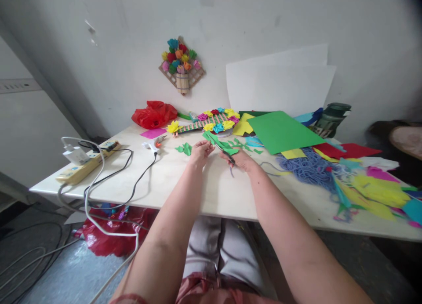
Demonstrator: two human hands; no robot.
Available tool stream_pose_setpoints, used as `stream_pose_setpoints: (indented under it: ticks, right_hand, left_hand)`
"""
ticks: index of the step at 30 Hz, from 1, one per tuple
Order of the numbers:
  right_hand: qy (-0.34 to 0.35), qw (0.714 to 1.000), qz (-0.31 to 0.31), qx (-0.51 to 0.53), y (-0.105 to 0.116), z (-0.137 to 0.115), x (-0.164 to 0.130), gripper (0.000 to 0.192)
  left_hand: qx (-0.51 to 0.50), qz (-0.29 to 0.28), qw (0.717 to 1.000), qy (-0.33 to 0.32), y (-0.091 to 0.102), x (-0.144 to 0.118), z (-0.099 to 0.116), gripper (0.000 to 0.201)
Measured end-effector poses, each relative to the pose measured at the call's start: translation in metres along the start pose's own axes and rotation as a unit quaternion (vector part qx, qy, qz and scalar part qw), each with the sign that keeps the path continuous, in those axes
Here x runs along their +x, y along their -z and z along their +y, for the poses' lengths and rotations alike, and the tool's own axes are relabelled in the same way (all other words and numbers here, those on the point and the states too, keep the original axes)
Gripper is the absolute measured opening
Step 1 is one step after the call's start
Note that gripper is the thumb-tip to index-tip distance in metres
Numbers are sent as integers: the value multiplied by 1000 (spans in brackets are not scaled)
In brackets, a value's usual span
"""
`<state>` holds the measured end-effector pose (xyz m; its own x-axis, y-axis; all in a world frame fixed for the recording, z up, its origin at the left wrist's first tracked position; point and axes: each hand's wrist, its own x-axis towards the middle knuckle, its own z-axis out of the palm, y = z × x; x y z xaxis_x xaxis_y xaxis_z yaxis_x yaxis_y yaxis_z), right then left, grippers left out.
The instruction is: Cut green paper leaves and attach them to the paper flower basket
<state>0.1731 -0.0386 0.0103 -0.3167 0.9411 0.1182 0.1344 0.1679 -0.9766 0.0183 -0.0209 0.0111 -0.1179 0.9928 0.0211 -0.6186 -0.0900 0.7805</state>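
At the middle of the table my left hand [201,153] pinches a piece of green paper [231,150]. My right hand [242,158] is closed round a pair of scissors [227,157], whose blades reach across the green paper toward my left fingers. To the left of my left hand lie small cut green paper leaves [187,149]. More green scraps [258,151] are scattered just beyond my right hand. Behind both hands rests a woven guitar-shaped craft [201,124] edged with colourful paper flowers.
A glue gun [152,145] and a power strip [87,163] with trailing cords lie on the left. On the right are a green sheet [285,132], blue yarn [305,168] and coloured paper. A red plastic bag [154,114] and a dark green jar [332,118] stand near the wall.
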Motion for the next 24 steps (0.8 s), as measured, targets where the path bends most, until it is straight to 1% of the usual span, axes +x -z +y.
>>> stream_pose_setpoints:
  ticks: [4,7,9,12,13,17,20,24]
  right_hand:
    - [-1,1000,1,15,1,3,1,27]
    - [-8,1000,5,29,1,6,3,30]
    - [-9,999,8,38,1,6,4,43]
    - [-3,998,15,53,0,3,2,75]
    - [1,998,15,55,-1,1,1,83]
    - [18,999,9,48,-5,-11,-7,102]
    - [31,998,10,52,-6,-15,-9,104]
    - [50,997,-16,55,-5,-12,-7,95]
  left_hand:
    - [-8,11,1000,-8,1,1,-1,18]
    - [-5,5,1000,-12,3,3,-1,21]
    - [-2,-2,1000,-22,4,4,-2,22]
    - [9,-1,999,-53,6,7,-3,27]
    - [15,1,998,-65,6,8,-4,28]
    - [33,23,993,-112,6,10,-3,35]
    - [38,36,991,-126,6,10,-2,37]
    - [37,27,991,-123,6,9,-1,37]
